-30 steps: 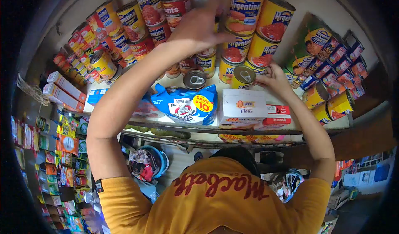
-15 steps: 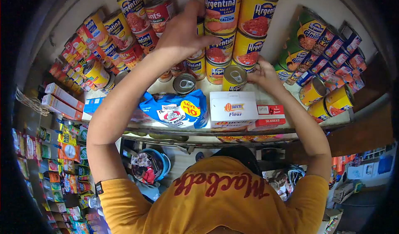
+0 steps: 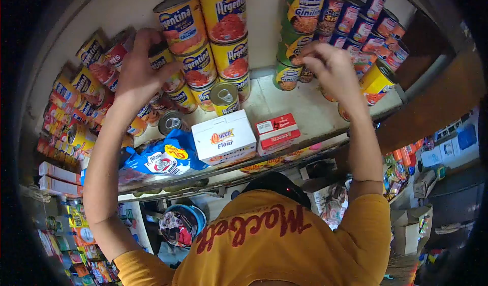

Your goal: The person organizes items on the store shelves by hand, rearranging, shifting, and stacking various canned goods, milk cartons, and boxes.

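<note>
My left hand (image 3: 140, 72) is raised at the left of the tall yellow Argentina stacks (image 3: 226, 29), thumb and fingers spread around the front of a shorter yellow can stack (image 3: 183, 97); whether it touches is unclear. My right hand (image 3: 333, 70) is in front of the green Giniling cans (image 3: 288, 76), fingertips near the middle one, fingers apart and nothing seen between them. A small pull-tab can (image 3: 224, 97) stands before the tall stacks. Another pull-tab can (image 3: 173, 123) is farther left.
Along the shelf's front edge are a blue milk pack (image 3: 165, 156), a white flour box (image 3: 223, 138) and a red box (image 3: 277, 133). Blue and pink cans (image 3: 363, 29) are stacked at the right, with yellow cans (image 3: 377, 83) before them. Below hangs a basin (image 3: 190, 220).
The view has turned right, so the shelf goods appear farther left. My right hand has left the yellow stack and moved right to the green cans. My left hand remains beside the yellow stacks.
</note>
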Tool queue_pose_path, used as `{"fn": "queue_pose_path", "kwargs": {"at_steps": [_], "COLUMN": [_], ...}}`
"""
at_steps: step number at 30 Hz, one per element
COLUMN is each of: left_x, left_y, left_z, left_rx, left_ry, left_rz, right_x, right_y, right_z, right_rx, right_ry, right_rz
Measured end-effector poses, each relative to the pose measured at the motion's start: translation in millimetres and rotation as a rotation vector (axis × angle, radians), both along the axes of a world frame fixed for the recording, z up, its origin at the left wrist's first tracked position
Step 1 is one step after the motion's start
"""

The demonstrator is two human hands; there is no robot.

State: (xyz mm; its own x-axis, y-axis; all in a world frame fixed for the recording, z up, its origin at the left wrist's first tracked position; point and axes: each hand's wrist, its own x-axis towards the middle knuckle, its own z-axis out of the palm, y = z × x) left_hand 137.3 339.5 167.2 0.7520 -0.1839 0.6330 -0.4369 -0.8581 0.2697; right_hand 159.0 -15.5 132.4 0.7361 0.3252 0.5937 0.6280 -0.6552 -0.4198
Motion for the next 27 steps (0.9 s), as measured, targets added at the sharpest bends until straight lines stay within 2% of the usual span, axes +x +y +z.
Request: {"fn": "queue_pose_path", "kwargs": {"at_steps": [2, 5, 8, 9, 11, 13, 19, 22, 27], "left_x": [-7.3, -17.9, -14.8, -19.8, -32.2, -44.3, -77.2, -91.2, -95.6], "left_y": [-1.3, -6.7, 4.2, 5.9, 3.2, 0.9, 7.7, 0.6, -5.6], "left_z": [3.6, 8.5, 4.8, 6.7, 8.7, 11.5, 5.6, 4.6, -1.9], "left_rx": [0.022, 0.082, 0.094, 0.084, 0.056, 0.15, 0.273, 0.25, 0.245], "left_ry": [0.032, 0.012, -0.116, -0.094, -0.053, -0.129, -0.122, -0.131, -0.121], "left_rz": [0.027, 0.018, -0.159, -0.121, -0.048, -0.019, -0.002, -0.023, -0.032], "right_x": [-11.2, -10.1, 6.7, 11.2, 18.2, 25.3, 9.9, -6.1, -2.4], "right_y": [-16.4, -25.4, -37.2, -38.6, -44.6, -47.3, -35.1, -9.2, 36.0], "right_z": [6.9, -2.3, -16.0, -19.4, -22.8, -21.9, -8.4, 0.4, -22.9], "right_rx": [-0.373, -0.753, -0.857, -0.846, -0.792, -0.74, -0.682, -0.539, -0.379], "right_ry": [-0.231, -0.108, 0.036, 0.086, 0.158, 0.266, 0.138, 0.137, 0.049], "right_rz": [-0.34, -0.524, -0.568, -0.633, -0.609, -0.595, -0.473, -0.245, -0.102]}}
